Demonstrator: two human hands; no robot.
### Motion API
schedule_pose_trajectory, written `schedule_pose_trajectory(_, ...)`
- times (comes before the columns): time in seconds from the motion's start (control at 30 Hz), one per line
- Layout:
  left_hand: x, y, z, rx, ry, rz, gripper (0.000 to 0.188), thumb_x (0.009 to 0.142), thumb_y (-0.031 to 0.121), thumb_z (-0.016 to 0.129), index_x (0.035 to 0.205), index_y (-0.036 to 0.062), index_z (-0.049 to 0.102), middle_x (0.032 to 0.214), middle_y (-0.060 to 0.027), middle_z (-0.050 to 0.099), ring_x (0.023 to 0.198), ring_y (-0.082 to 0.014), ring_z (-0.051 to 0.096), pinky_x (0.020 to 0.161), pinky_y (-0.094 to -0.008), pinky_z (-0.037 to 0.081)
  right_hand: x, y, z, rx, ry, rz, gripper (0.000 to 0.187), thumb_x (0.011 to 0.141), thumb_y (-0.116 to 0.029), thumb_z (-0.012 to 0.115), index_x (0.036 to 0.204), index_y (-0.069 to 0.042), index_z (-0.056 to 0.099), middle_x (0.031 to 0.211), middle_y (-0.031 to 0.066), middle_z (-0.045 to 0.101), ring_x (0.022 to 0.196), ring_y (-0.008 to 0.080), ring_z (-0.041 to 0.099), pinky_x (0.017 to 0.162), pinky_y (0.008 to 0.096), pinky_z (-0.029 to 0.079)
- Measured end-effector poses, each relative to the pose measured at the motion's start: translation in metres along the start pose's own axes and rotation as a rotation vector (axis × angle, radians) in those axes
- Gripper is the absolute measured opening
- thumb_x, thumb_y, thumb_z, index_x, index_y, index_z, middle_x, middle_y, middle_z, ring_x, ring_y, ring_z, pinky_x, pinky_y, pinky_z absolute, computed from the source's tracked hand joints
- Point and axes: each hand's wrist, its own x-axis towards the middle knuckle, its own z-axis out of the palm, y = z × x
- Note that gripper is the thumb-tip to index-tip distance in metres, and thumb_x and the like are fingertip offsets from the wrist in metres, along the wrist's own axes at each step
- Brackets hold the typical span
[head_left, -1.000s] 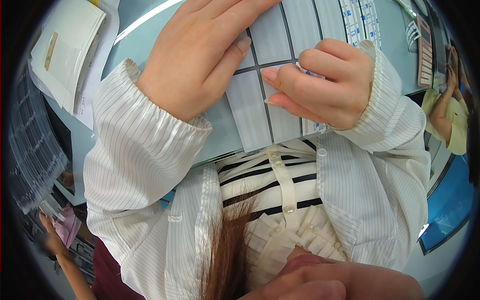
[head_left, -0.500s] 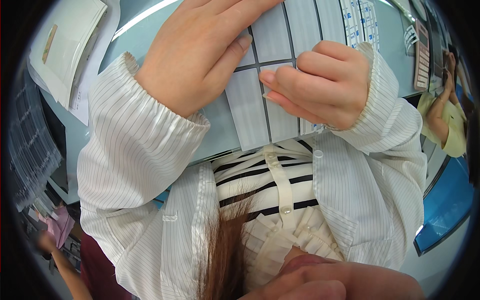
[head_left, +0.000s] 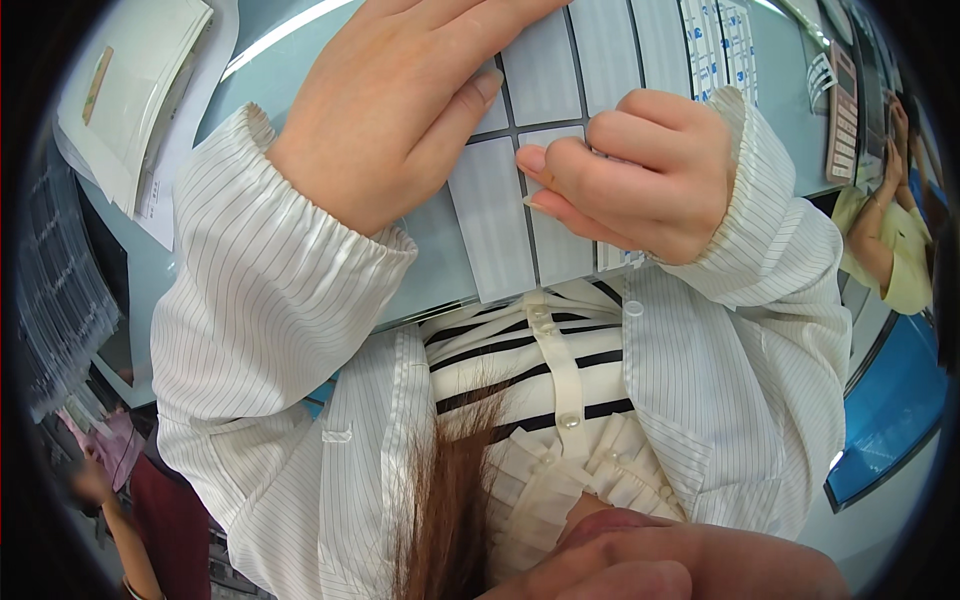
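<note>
A sheet of white rectangular labels (head_left: 495, 225) lies on the pale blue-grey table (head_left: 290, 40) at its near edge. My left hand (head_left: 400, 100) lies flat on the sheet, fingers spread, pressing it down. My right hand (head_left: 635, 175) is curled just right of it, thumb and forefinger tips pinched at the edge of one label (head_left: 545, 140). Whether it grips the label I cannot tell for sure. Both arms wear white pinstriped sleeves.
A stack of white papers (head_left: 130, 90) lies at the table's far left. More label strips (head_left: 715, 45) and a calculator-like device (head_left: 843, 110) sit at the far right. A person in yellow (head_left: 890, 230) is at the right, another person's arm (head_left: 110, 500) at lower left.
My right hand has shifted slightly up and right along the sheet, its fingertips closing on a label's edge. My left hand stays pressed flat.
</note>
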Motion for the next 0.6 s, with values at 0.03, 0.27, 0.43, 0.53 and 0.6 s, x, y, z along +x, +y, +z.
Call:
schedule_pose_trajectory(0.03,-0.001,-0.003,0.002,0.011,0.032,0.038,0.059,0.086,0.001,0.055,0.144,-0.0051,0.049,0.152,-0.0252,0.046,0.142,-0.0427,0.042,0.12,-0.048,0.034,-0.001,0.001,0.001,-0.008,0.026,-0.032,0.027,0.071,-0.009,0.083,0.092,-0.007,0.067,0.084,0.0012,0.056,0.064,0.0146,0.053,0.053,0.0265,0.042)
schedule_pose_trajectory(0.27,0.002,0.009,-0.007,-0.004,-0.013,-0.006,0.058,0.086,0.001,0.054,0.144,-0.0049,0.05,0.152,-0.0253,0.046,0.142,-0.0425,0.042,0.12,-0.0479,0.033,0.002,0.005,-0.004,-0.046,0.196,-0.209,0.037,0.071,-0.007,0.087,0.103,0.004,0.073,0.09,0.0028,0.062,0.06,0.0147,0.048,0.051,0.0286,0.038)
schedule_pose_trajectory(0.43,0.004,0.008,-0.008,0.09,-0.046,0.016,0.058,0.086,0.002,0.054,0.144,-0.0047,0.05,0.152,-0.0255,0.046,0.142,-0.0426,0.042,0.12,-0.0483,0.033,0.001,-0.002,0.001,0.004,0.008,0.007,0.024,0.071,-0.007,0.08,0.089,-0.007,0.065,0.082,0.0003,0.054,0.062,0.0135,0.05,0.052,0.0256,0.041)
schedule_pose_trajectory(0.53,0.002,0.008,-0.007,-0.009,-0.02,-0.009,0.059,0.086,0.002,0.054,0.144,-0.0048,0.05,0.152,-0.0254,0.046,0.142,-0.0426,0.042,0.12,-0.0483,0.033,0.0,-0.001,0.002,-0.01,0.046,-0.037,0.024,0.07,-0.007,0.08,0.087,-0.006,0.064,0.08,0.0001,0.053,0.062,0.0137,0.05,0.052,0.0257,0.041)
schedule_pose_trajectory(0.6,0.002,0.007,-0.005,-0.001,-0.001,0.025,0.059,0.086,0.003,0.054,0.144,-0.0048,0.05,0.152,-0.0253,0.046,0.142,-0.0425,0.042,0.12,-0.0482,0.033,-0.001,-0.001,0.002,-0.017,0.073,-0.062,0.024,0.071,-0.008,0.081,0.087,-0.006,0.064,0.08,0.0,0.053,0.062,0.0139,0.05,0.053,0.0259,0.041)
